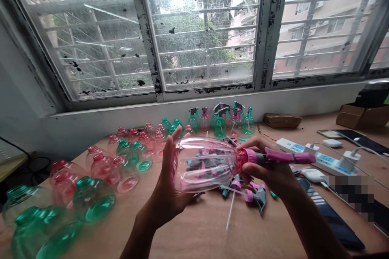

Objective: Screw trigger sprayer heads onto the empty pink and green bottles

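A clear pink spray bottle [206,164] lies sideways in the air above the table, its base to the left. My left hand [170,182] wraps round the base end. At the neck, the fingers of my right hand [258,160] close about the pink collar of the trigger sprayer [288,156], which sits on the bottle's mouth and points right. Through the clear wall I see a heap of pink, green and black sprayer heads on the table behind. One loose pink and grey sprayer head [258,198] lies below my right hand, near a white dip tube [231,210].
Several open green bottles [94,200] and pink bottles [103,168] stand at the left. Bottles with sprayers [221,123] stand by the wall. To the right are a power strip [322,160] with chargers, phones [331,214], a flat brown package [282,120] and a cardboard box [361,115].
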Demonstrator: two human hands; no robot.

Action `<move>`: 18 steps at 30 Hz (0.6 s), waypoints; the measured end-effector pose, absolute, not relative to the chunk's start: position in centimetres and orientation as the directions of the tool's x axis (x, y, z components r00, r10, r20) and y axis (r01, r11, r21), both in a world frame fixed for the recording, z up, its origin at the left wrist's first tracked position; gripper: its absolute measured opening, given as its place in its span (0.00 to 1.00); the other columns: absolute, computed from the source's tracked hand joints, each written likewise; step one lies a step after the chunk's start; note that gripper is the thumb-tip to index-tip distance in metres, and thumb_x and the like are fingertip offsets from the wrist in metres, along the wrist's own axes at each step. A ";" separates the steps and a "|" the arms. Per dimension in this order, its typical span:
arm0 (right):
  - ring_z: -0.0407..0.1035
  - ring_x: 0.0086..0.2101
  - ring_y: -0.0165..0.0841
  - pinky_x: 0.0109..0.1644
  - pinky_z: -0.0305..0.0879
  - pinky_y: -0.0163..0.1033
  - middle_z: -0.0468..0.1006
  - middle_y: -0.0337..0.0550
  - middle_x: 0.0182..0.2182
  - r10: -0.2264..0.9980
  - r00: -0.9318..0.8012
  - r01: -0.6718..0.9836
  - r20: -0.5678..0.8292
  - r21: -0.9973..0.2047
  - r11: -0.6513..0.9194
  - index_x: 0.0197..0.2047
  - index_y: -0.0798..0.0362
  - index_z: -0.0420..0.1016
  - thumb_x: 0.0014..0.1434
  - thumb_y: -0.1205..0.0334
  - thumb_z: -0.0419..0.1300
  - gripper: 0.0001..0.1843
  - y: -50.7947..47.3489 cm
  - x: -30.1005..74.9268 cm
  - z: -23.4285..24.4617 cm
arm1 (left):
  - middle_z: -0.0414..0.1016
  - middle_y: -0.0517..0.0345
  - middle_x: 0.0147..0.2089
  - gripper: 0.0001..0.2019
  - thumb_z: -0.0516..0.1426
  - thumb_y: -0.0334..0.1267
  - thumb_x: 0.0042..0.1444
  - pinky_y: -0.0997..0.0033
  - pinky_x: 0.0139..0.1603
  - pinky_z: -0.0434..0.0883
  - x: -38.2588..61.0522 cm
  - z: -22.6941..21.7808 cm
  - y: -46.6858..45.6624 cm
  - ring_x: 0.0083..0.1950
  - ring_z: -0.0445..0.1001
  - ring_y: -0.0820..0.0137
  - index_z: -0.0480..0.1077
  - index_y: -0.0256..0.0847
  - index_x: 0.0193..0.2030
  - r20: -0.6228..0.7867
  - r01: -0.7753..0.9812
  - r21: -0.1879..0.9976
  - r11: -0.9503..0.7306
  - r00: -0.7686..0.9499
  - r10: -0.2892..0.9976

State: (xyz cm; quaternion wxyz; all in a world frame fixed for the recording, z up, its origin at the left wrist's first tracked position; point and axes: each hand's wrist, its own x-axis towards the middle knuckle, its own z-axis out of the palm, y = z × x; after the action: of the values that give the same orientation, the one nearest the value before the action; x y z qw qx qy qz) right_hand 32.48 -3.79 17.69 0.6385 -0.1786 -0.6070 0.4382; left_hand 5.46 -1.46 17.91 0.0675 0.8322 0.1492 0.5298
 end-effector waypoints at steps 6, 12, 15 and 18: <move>0.79 0.21 0.26 0.25 0.76 0.25 0.88 0.35 0.28 0.773 -0.111 -0.248 0.624 -0.771 0.587 0.45 0.47 0.85 0.57 0.63 0.82 0.15 -3.9 32.6 17.7 | 0.33 0.42 0.88 0.65 0.74 0.41 0.58 0.43 0.83 0.57 5.2 17.6 -1.5 0.87 0.45 0.49 0.28 0.54 0.85 0.840 0.166 0.322 -0.932 0.404 0.362; 0.77 0.20 0.25 0.24 0.74 0.24 0.86 0.33 0.26 0.762 -0.120 -0.239 0.636 -0.764 0.600 0.46 0.45 0.84 0.59 0.61 0.81 0.14 -3.8 32.8 17.6 | 0.32 0.48 0.89 0.62 0.72 0.36 0.61 0.49 0.82 0.62 5.6 17.7 -1.2 0.86 0.53 0.54 0.30 0.58 0.85 0.858 0.174 0.283 -0.943 0.394 0.330; 0.76 0.20 0.24 0.24 0.74 0.24 0.85 0.32 0.27 0.752 -0.113 -0.209 0.649 -0.756 0.621 0.45 0.45 0.84 0.59 0.60 0.81 0.14 -3.8 32.8 17.6 | 0.35 0.55 0.89 0.61 0.71 0.31 0.63 0.53 0.83 0.61 5.7 17.7 -1.0 0.86 0.53 0.60 0.30 0.63 0.84 0.880 0.136 0.238 -0.962 0.388 0.273; 0.77 0.21 0.25 0.25 0.75 0.24 0.85 0.32 0.27 0.745 -0.106 -0.190 0.658 -0.749 0.635 0.46 0.45 0.84 0.58 0.61 0.81 0.15 -3.8 32.8 17.6 | 0.40 0.49 0.88 0.65 0.75 0.43 0.57 0.50 0.83 0.60 5.6 17.7 -1.1 0.87 0.48 0.56 0.30 0.59 0.85 0.865 0.129 0.291 -0.948 0.387 0.319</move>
State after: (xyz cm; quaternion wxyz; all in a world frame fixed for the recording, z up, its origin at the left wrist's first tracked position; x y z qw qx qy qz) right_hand 32.77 -3.85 17.56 0.6330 -0.2150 -0.6455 0.3693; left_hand 5.60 -1.08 17.65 0.0881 0.8279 0.1353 0.5371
